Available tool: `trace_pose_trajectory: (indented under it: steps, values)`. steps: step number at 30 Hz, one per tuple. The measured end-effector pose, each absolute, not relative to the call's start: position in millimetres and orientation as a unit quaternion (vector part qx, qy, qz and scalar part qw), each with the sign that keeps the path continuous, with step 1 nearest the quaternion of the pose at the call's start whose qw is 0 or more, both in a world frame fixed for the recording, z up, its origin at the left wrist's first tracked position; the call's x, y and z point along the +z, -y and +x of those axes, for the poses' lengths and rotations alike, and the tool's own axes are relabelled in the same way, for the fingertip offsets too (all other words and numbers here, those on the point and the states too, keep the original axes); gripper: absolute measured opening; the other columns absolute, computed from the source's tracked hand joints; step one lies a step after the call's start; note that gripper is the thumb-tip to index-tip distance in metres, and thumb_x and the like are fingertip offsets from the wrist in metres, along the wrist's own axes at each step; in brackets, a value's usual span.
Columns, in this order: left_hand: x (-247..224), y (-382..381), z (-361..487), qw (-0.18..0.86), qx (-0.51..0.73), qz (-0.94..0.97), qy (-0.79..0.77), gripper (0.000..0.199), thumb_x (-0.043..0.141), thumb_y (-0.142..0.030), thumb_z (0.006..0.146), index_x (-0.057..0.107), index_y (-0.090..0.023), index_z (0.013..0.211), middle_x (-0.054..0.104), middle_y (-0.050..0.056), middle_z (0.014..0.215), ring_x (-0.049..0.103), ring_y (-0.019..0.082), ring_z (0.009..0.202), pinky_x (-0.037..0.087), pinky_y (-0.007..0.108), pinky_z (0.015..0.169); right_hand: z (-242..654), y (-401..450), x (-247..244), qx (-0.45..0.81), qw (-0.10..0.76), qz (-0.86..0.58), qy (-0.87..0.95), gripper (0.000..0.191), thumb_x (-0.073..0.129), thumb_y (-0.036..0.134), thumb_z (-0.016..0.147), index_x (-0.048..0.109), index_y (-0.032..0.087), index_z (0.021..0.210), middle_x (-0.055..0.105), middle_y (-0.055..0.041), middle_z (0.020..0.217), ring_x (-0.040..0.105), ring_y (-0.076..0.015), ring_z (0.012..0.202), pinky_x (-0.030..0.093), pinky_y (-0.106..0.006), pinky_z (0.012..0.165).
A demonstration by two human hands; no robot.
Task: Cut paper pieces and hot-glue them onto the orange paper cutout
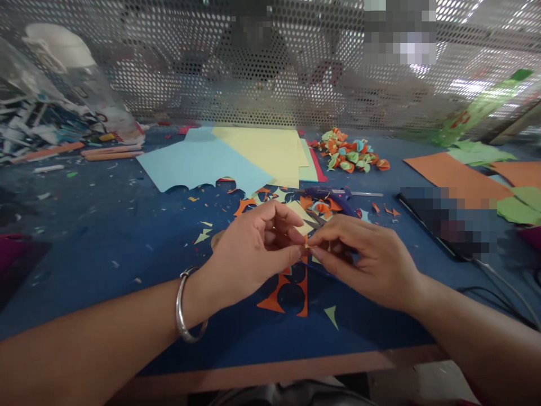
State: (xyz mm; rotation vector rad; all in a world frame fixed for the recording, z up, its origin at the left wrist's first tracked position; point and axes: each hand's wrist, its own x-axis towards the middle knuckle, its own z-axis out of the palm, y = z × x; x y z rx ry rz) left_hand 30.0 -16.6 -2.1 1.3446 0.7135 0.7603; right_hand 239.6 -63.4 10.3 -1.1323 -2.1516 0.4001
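Note:
My left hand [249, 254] and my right hand [367, 259] meet over the blue table. Between their fingertips is a small orange-yellow piece of paper [306, 246], pinched from both sides and mostly hidden. Just behind the fingers lie a pale yellow paper [301, 217] and what look like scissor blades [315, 221], partly covered by my right hand. Under the hands is an orange paper scrap [270, 301] with round cut-outs. A blue-purple glue gun [327, 196] with a clear glue stick rests beyond them, among coloured offcuts.
Blue sheets [194, 160] and yellow sheets [266, 149] lie at the back, beside a pile of folded paper pieces [353, 152]. To the right are a phone [439, 225] with a cable and orange paper [456, 175]. A bottle [101, 96] stands back left, before a perforated metal panel [181, 73].

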Motion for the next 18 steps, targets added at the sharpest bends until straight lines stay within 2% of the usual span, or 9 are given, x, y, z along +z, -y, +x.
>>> trace_pose_trajectory:
  steps: [18]
  values:
    - [-1.2,18.4,29.1,0.644,0.328,0.614,-0.317,0.032,0.074,-0.012,0.079,0.056,-0.021,0.104,0.066,0.001,0.092,0.069,0.014,0.082,0.056,0.026,0.075,236.1,61.7,10.2,0.133,0.333,-0.420,0.833,0.009,0.062,0.010,0.091,0.066,0.019,0.091,0.064,0.0006,0.076,0.056,-0.0083,0.062,0.046,-0.021,0.058]
